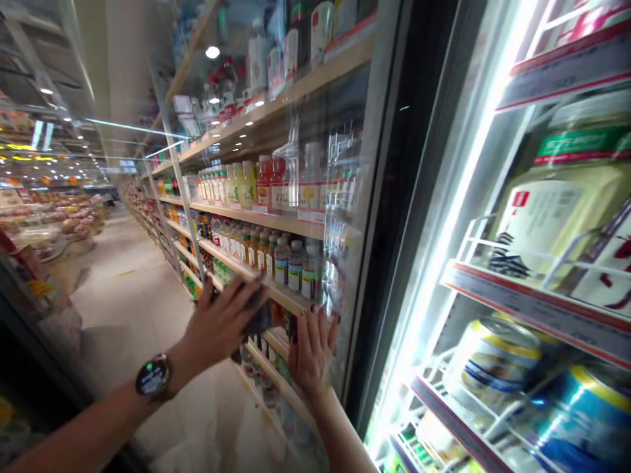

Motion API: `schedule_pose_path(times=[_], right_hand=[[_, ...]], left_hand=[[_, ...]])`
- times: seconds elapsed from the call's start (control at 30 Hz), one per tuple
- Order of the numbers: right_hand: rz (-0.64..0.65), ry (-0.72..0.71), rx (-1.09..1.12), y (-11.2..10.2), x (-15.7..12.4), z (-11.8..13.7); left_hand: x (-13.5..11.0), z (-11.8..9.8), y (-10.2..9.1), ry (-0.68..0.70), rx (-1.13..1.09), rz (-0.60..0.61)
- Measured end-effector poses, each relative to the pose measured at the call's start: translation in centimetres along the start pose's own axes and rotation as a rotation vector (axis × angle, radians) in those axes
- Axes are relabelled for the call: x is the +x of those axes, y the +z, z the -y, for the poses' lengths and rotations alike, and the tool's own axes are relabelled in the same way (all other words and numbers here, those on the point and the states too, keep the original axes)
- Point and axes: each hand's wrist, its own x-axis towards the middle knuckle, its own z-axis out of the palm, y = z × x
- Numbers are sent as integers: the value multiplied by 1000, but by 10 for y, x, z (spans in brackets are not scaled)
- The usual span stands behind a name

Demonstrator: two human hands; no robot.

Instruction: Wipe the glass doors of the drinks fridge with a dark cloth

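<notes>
- Left hand [219, 322]: fingers curled together around a dark flat object [259, 315], which was too blurred to identify. The hand was raised at the glass door [345, 131], with a round smartwatch [152, 378] on the wrist.
- Right hand [311, 355]: fingers spread apart and palm laid flat against the glass, gripping nothing. It sat just beside the left hand, below and to the right of the dark object.
- Dark flat object: held in the left hand, at or very near the glass. Whether it touched the glass could not be determined.
- Glass door: dark-framed, standing at a steep angle to the view. Whether it was fully shut or ajar could not be determined.
- Lit cooler interior: large jars [557, 210] and gold-rimmed cans [493, 361] stood in wire racks on shelves with red-edged price rails [532, 309], all apart from both hands.
- Left of the door: rows of bottled drinks [280, 263] stood on pale wooden shelving [256, 223], either behind or reflected in the glass. A tiled aisle floor [133, 315] ran into the distance.
</notes>
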Motion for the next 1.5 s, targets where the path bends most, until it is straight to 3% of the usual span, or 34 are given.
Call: schedule_pose_path(times=[0.07,0.1,0.17,0.2,0.27,0.33,0.4,0.43,0.5,0.6,0.67,0.73,0.8,0.9,0.97,1.03,1.17,1.2,1.27,1.37,1.43,1.5], right_hand=[[-7,-4,1,0,-1,0],[-5,-6,2,0,-1,-1],[3,-13,8,-1,-2,-1],[8,-16,9,-1,-2,-1],[18,-13,9,-3,-2,-2],[19,-18,15,-4,-1,-2],[15,-28,26,-6,1,-2],[11,-33,28,-6,2,-3],[1,-34,21,-7,3,-3],[-6,-34,10,-7,3,-4],[-4,-41,11,-7,3,-4],[3,-45,8,-7,1,-5],[5,-44,-4,-7,0,-6],[-1,-45,-9,-7,-1,-7],[-6,-50,-2,-7,-1,-7],[-7,-54,-2,-8,-1,-7],[-18,-48,-17,-8,0,-7],[-17,-50,-20,-8,-1,-7],[-10,-55,-25,-8,-1,-8],[3,-43,-24,-8,-1,-7],[-6,-39,-18,-8,-1,-6],[-15,-37,-11,-8,-1,-6]], left_hand=[[60,30,-26,-193,-16,-151],[76,35,-32,-253,-28,-214],[70,25,-26,-300,-49,-273],[48,11,-15,-297,-58,-260],[-19,-27,16,-225,-72,-165],[-86,-59,43,2,-73,-31],[-120,-64,49,191,-85,60],[-119,-53,43,196,-81,76],[-84,-11,16,19,-55,18],[-7,62,-31,-329,-15,-283],[13,82,-41,-491,-37,-369],[-13,64,-27,-565,-61,-361],[-72,16,3,-518,-77,-280],[-162,-57,41,-235,-123,-50],[-183,-66,43,-147,-122,52],[-163,-36,26,-213,-85,28],[-69,64,-24,-507,-27,-283],[-54,76,-30,-568,-20,-355],[-50,73,-26,-642,-8,-426],[-99,19,4,-494,-33,-303],[-136,-14,22,-226,-81,-153],[-148,-18,23,67,-113,-11]])
